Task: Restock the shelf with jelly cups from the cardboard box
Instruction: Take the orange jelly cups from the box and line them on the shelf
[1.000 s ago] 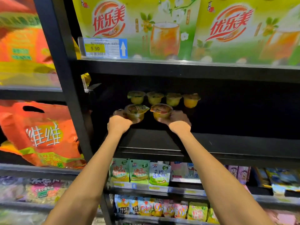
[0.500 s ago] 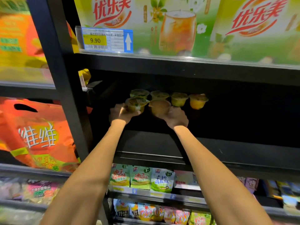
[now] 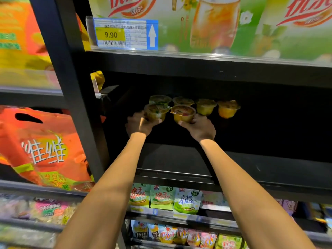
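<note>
Both my arms reach deep into a dark black shelf (image 3: pixel 179 164). My left hand (image 3: pixel 139 124) grips a greenish jelly cup (image 3: pixel 156 112), thumb across its front. My right hand (image 3: pixel 200 127) grips a yellow-orange jelly cup (image 3: pixel 183 114) from below. Directly behind them, a row of several jelly cups stands at the back of the shelf: a green one (image 3: pixel 159 99), another (image 3: pixel 183 101), a yellow-green one (image 3: pixel 205 106) and an orange one (image 3: pixel 228 108). The cardboard box is out of view.
A black upright post (image 3: pixel 66 87) borders the shelf on the left, beside orange snack bags (image 3: pixel 41 146). Above hang green drink cartons (image 3: pixel 206 24) and a 9.90 price tag (image 3: pixel 125 34). Snack pouches (image 3: pixel 163 196) fill the lower shelves. The dark shelf extends to the right.
Both hands have pushed the two cups deeper into the shelf, up to the back row. The view has moved closer to the shelf.
</note>
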